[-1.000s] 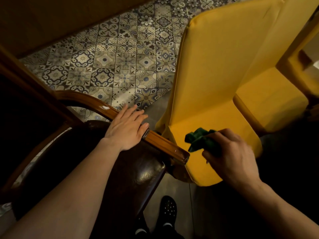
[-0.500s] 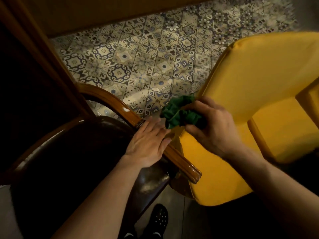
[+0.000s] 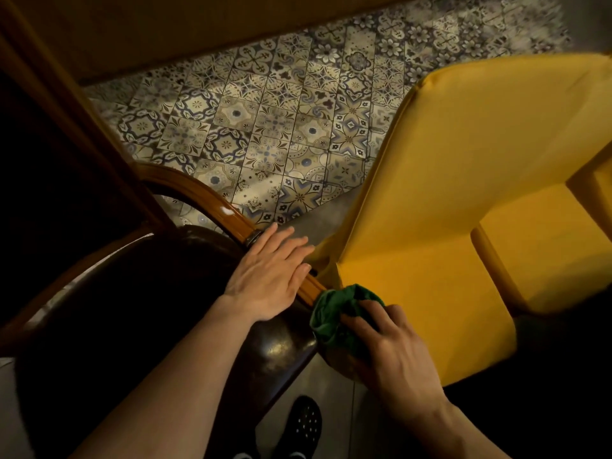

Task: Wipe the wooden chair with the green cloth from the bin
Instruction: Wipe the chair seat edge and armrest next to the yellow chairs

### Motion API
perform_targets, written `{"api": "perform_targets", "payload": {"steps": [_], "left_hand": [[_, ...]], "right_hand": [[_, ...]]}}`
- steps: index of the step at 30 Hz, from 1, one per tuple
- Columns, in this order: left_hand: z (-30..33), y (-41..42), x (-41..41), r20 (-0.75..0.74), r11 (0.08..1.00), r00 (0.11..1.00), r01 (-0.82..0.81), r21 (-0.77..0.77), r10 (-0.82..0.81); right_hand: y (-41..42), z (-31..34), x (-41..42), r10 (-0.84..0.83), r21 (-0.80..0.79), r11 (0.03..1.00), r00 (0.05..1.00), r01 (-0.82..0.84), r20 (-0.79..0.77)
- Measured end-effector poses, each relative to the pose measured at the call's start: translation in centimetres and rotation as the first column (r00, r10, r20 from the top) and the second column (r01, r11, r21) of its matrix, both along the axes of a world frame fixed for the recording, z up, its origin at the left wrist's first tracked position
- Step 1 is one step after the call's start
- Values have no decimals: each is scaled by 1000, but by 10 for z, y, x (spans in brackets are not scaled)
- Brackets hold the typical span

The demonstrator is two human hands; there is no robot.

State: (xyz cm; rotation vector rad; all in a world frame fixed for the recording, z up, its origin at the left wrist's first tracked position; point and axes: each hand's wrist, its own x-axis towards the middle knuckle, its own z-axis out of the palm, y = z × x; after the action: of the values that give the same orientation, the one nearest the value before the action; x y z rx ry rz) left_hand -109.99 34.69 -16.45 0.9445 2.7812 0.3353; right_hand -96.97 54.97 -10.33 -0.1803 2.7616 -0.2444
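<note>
The wooden chair stands at lower left, with a glossy curved armrest and a dark brown leather seat. My left hand lies flat and open on the armrest, fingers spread toward the yellow seat. The green cloth is bunched up and pressed against the near end of the armrest. My right hand grips the cloth from behind and covers the armrest's tip.
A yellow upholstered chair stands close on the right, almost touching the wooden armrest. Patterned floor tiles spread out beyond both chairs. A dark wooden panel rises at the left. My black shoe shows at the bottom.
My right hand has brought the cloth down from above my left hand's fingers onto the near end of the armrest. My left hand stays on the armrest.
</note>
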Motion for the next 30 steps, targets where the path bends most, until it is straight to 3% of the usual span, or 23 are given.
{"api": "perform_targets", "payload": {"steps": [7, 14, 19, 21, 25, 30], "left_hand": [[3, 1, 0, 25, 1000, 1000, -1, -1, 1], [7, 1, -2, 80, 999, 997, 10, -49, -6], [29, 7, 3, 364, 981, 930, -18, 191, -54], [46, 9, 10, 403, 969, 907, 22, 247, -123], [76, 12, 14, 328, 961, 925, 111, 251, -193], [106, -2, 3, 155, 960, 987, 1, 281, -46]], "right_hand": [[25, 10, 20, -24, 61, 998, 995, 18, 97], [20, 28, 12, -119, 42, 992, 991, 116, 67], [13, 49, -4, -213, -154, 964, 976, 217, 42], [8, 59, -15, -220, -247, 943, 975, 222, 36], [-1, 75, -36, -244, -400, 890, 970, 221, -8], [-14, 95, -61, -171, -491, 865, 980, 102, -98]]}}
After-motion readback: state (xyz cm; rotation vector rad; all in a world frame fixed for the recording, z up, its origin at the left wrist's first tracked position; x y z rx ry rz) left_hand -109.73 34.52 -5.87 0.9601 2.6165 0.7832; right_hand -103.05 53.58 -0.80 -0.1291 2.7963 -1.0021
